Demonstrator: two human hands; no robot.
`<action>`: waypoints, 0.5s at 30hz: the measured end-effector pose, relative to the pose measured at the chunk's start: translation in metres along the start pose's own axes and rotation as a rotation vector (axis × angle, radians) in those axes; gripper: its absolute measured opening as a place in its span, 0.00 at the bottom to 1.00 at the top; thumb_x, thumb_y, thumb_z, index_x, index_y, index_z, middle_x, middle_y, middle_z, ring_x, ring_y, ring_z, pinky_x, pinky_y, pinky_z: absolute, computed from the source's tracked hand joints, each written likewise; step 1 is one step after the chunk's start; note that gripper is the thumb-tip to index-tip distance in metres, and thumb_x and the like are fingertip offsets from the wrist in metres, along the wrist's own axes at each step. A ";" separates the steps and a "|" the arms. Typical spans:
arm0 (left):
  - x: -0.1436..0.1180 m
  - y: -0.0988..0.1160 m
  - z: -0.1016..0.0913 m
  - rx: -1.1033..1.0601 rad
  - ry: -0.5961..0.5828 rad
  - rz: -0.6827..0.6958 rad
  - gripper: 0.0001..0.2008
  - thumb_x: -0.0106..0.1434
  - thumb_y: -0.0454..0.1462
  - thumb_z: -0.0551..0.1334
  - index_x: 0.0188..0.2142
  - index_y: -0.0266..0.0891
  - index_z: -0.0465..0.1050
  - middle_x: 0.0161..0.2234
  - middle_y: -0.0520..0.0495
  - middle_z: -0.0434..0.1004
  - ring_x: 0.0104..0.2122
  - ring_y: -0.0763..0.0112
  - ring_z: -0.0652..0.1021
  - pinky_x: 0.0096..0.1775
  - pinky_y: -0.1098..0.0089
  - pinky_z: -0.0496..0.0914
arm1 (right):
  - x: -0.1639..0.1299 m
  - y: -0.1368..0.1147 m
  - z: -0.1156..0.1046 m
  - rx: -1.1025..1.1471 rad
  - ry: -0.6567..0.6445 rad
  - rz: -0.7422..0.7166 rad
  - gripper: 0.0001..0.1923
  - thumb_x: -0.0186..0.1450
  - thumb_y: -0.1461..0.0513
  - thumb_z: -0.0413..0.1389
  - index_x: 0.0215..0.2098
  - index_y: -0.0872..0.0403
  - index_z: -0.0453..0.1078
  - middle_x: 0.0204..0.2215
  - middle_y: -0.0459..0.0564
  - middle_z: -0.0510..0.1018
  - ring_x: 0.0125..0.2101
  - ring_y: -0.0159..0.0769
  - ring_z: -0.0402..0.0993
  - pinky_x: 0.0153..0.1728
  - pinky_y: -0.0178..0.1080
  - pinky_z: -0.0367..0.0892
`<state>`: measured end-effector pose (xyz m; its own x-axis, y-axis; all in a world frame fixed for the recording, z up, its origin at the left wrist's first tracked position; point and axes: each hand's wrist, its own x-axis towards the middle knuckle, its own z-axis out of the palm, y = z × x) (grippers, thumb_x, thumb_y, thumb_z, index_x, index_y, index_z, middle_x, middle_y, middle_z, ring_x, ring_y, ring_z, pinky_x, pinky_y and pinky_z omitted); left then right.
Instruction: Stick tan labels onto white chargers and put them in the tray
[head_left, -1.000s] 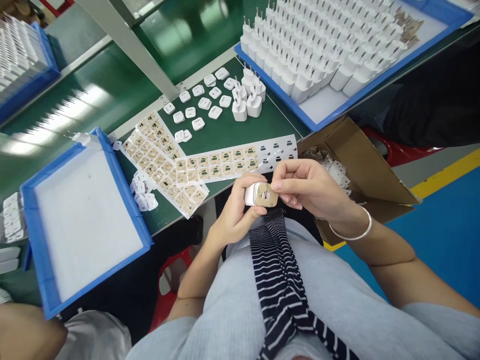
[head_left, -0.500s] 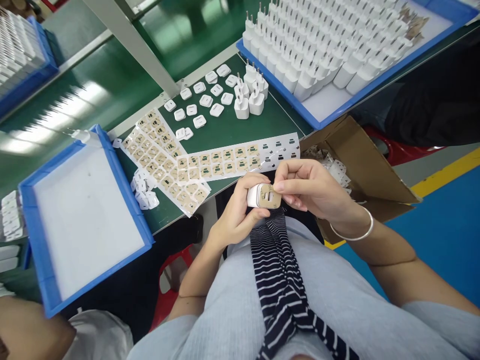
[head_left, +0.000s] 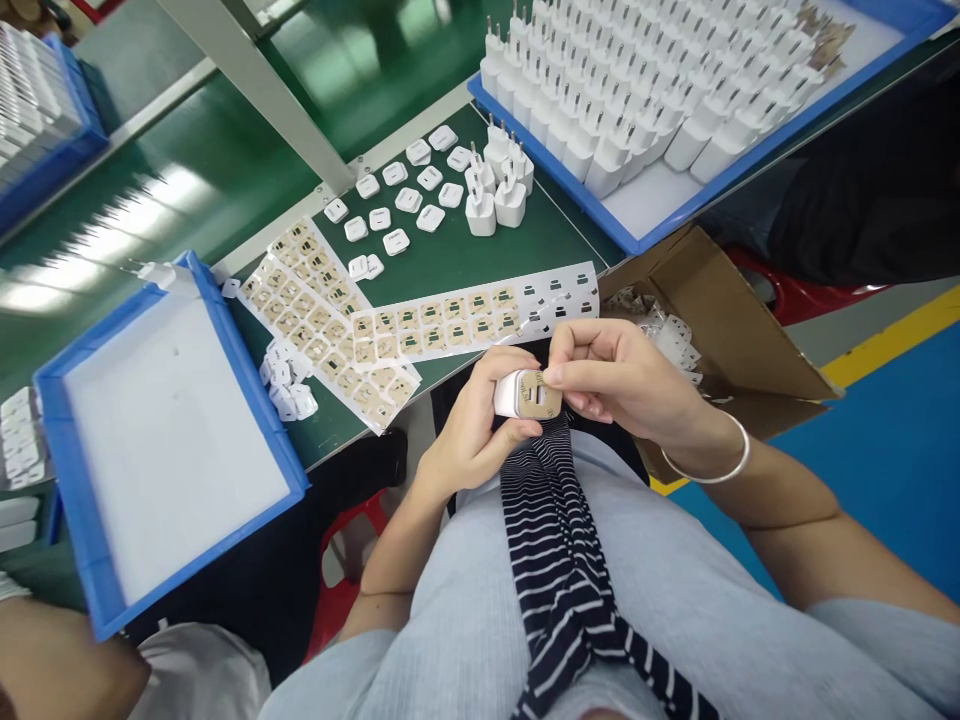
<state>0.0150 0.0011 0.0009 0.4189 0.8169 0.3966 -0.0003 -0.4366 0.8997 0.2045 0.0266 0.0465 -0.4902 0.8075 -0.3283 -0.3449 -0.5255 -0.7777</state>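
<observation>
far left, a blue tray (head_left: 247,385) with a bare white floor sits on the edge of the green bench (head_left: 480,255). beside it a small heap of white caps (head_left: 287,378), then two label sheets (head_left: 334,325) of tan stickers overlapping, one running diagonally, one lying flat toward the right with part of its stickers already gone. further back, loose white square covers (head_left: 396,200) and a few upright plugs (head_left: 496,185).

centre, just off the bench edge and above the lap: left hand (head_left: 471,425) closed around a white charger (head_left: 517,393), thumb under, fingers wrapped behind. a tan sticker (head_left: 538,392) lies on its end face. right hand (head_left: 630,375), silver bangle at the wrist, has thumb and forefinger pinched onto the sticker's edge, pressing it to the face.

judgement: the step looks like seating the label on the charger. the next move would likely call for a firm rub across the whole sticker so corners lie flat, while the left hand keeps the body from twisting. a skewed edge or lifted corner seems the risk.

right of the hands, an open cardboard box (head_left: 720,320) with white scraps inside. upper right, a large blue tray (head_left: 675,215) packed with rows of white chargers, prongs up. floor is blue with a yellow line (head_left: 892,345). a glossy green belt runs along the back.
</observation>
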 end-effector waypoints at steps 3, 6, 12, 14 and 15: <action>0.000 0.000 -0.001 0.012 -0.010 0.003 0.20 0.70 0.49 0.59 0.57 0.46 0.64 0.49 0.42 0.70 0.48 0.59 0.74 0.49 0.59 0.71 | 0.000 -0.001 0.000 -0.015 0.004 0.003 0.13 0.54 0.65 0.70 0.22 0.56 0.69 0.13 0.39 0.71 0.12 0.20 0.60 0.11 0.23 0.55; 0.000 0.000 -0.002 0.017 -0.017 0.007 0.20 0.71 0.48 0.59 0.57 0.45 0.64 0.49 0.42 0.70 0.48 0.60 0.74 0.49 0.59 0.70 | 0.000 -0.001 0.001 -0.030 0.010 0.007 0.13 0.54 0.65 0.70 0.22 0.56 0.69 0.13 0.39 0.71 0.12 0.20 0.60 0.11 0.23 0.55; 0.000 0.001 -0.002 0.042 -0.009 0.004 0.20 0.70 0.49 0.60 0.56 0.44 0.65 0.48 0.42 0.70 0.47 0.61 0.74 0.49 0.61 0.71 | 0.000 -0.001 0.002 -0.076 0.024 0.012 0.14 0.54 0.65 0.70 0.22 0.56 0.68 0.13 0.39 0.71 0.11 0.20 0.60 0.11 0.24 0.56; 0.000 0.002 -0.002 0.040 -0.009 0.008 0.20 0.70 0.49 0.61 0.56 0.43 0.65 0.48 0.43 0.70 0.46 0.62 0.73 0.49 0.61 0.70 | -0.001 -0.001 0.002 -0.083 0.022 0.006 0.14 0.54 0.65 0.70 0.22 0.56 0.68 0.13 0.39 0.71 0.11 0.20 0.60 0.11 0.24 0.56; 0.001 0.003 -0.002 0.035 -0.009 0.011 0.20 0.70 0.49 0.61 0.56 0.43 0.65 0.47 0.43 0.70 0.46 0.62 0.73 0.49 0.61 0.70 | -0.001 -0.001 0.002 -0.087 0.019 0.002 0.14 0.54 0.64 0.70 0.22 0.56 0.68 0.13 0.39 0.71 0.12 0.20 0.60 0.11 0.24 0.56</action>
<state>0.0131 0.0015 0.0040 0.4268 0.8089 0.4044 0.0272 -0.4584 0.8883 0.2034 0.0260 0.0488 -0.4748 0.8120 -0.3394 -0.2731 -0.5025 -0.8203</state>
